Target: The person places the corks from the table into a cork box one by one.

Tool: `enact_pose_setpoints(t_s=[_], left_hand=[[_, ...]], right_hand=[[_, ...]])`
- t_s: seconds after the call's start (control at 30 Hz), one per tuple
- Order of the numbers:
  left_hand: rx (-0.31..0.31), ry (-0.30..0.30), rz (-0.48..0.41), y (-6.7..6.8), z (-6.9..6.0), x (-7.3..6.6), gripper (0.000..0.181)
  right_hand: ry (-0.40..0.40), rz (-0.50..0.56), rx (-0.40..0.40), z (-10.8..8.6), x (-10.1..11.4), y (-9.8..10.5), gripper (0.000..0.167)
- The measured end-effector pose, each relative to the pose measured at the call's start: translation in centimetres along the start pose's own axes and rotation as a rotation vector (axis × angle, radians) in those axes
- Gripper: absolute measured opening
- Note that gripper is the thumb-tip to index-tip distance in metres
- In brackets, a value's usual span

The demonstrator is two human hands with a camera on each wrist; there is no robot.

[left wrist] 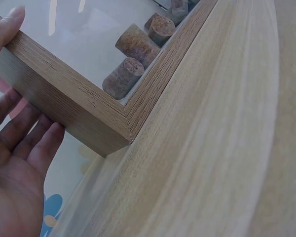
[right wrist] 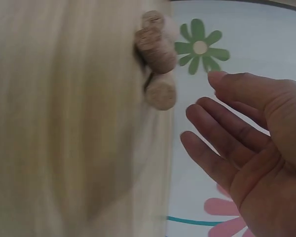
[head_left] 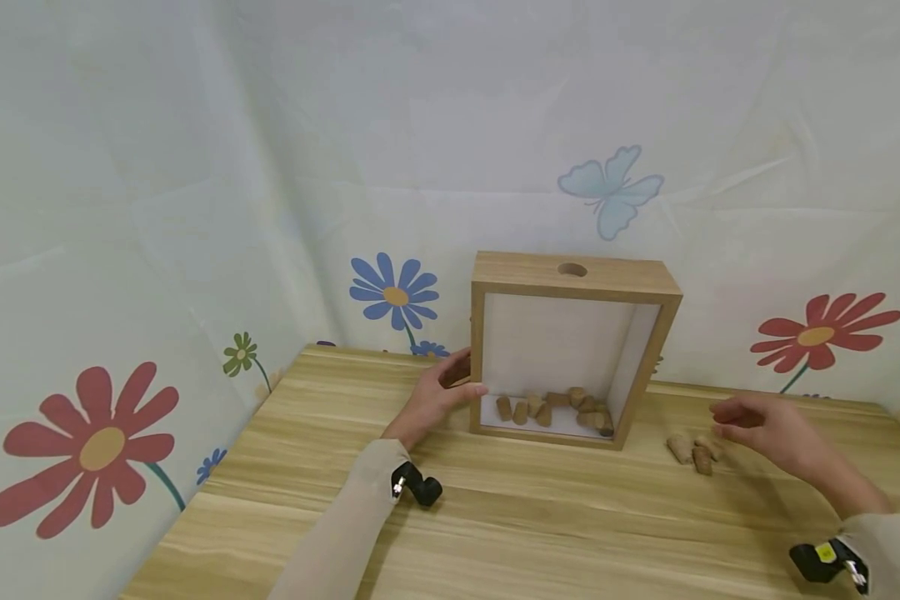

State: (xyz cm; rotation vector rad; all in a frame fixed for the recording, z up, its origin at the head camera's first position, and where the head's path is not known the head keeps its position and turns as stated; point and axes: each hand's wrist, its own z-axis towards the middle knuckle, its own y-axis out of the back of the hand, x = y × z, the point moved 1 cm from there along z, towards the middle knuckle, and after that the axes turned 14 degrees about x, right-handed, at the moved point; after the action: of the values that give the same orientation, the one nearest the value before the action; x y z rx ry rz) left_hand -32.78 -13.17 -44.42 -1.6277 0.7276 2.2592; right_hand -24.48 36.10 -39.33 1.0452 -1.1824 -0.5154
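A wooden shadow box [head_left: 576, 283] with a clear front and a round hole [head_left: 572, 270] in its top stands upright on the table. Several corks [head_left: 543, 414] lie along its bottom inside. My left hand [head_left: 437, 398] holds the box's left side, thumb on the front edge; the left wrist view shows the fingers against the side wall [left wrist: 64, 101]. My right hand [head_left: 776, 433], fingers slightly bent and apart, hovers beside 3 loose corks [head_left: 678, 450] right of the box. In the right wrist view nothing sits between its fingers, and the corks [right wrist: 161, 94] are apart from them.
The wood-grain table [head_left: 540, 517] runs up to a pale curtain [head_left: 435, 125] printed with flowers and a butterfly behind the box. Small black cameras [head_left: 420, 485] are strapped at both sleeves. The table's left edge slants down toward the lower left.
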Motion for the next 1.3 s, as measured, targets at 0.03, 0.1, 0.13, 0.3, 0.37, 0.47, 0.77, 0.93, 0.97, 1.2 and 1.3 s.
enact_pose_setpoints(t_s=[0.03,0.1,0.13,0.3,0.37,0.47,0.77,0.93,0.97,1.2,1.3], left_hand=[[-0.002,0.001,-0.001,0.0,0.0,0.0,0.084],[-0.003,0.002,-0.003,0.0,0.0,-0.1,0.083],[-0.004,0.002,-0.004,0.0,0.0,-0.1,0.082],[-0.005,-0.001,-0.014,0.0,0.0,-0.2,0.081],[-0.006,0.0,-0.015,0.0,0.0,-0.2,0.081],[-0.008,0.003,-0.012,0.0,0.0,-0.2,0.082],[-0.006,-0.006,0.004,0.1,0.1,0.0,0.089],[-0.001,-0.003,-0.001,0.0,0.0,0.0,0.088],[-0.001,-0.003,0.0,0.0,0.1,0.0,0.088],[-0.007,0.0,0.007,0.0,0.1,0.0,0.09],[-0.008,0.008,0.005,0.0,0.0,0.0,0.09]], right_hand=[[0.022,0.01,0.008,0.0,-0.2,-0.2,0.028],[0.049,0.021,0.019,-0.1,-0.6,-0.6,0.027],[0.057,0.028,0.028,-0.1,-0.8,-0.8,0.026],[0.051,0.009,0.053,-0.1,-1.1,-1.3,0.022],[0.041,-0.012,0.053,-0.1,-1.1,-1.4,0.021],[0.032,-0.051,0.041,0.1,-1.1,-1.5,0.02],[0.002,-0.109,0.029,1.0,-0.6,-1.9,0.015],[-0.009,-0.101,0.038,1.1,-0.6,-1.7,0.018],[-0.013,-0.096,0.035,1.1,-0.6,-1.6,0.02],[-0.03,-0.04,-0.029,0.7,0.0,-0.7,0.026],[-0.059,-0.021,-0.051,0.6,0.6,-0.2,0.028]])
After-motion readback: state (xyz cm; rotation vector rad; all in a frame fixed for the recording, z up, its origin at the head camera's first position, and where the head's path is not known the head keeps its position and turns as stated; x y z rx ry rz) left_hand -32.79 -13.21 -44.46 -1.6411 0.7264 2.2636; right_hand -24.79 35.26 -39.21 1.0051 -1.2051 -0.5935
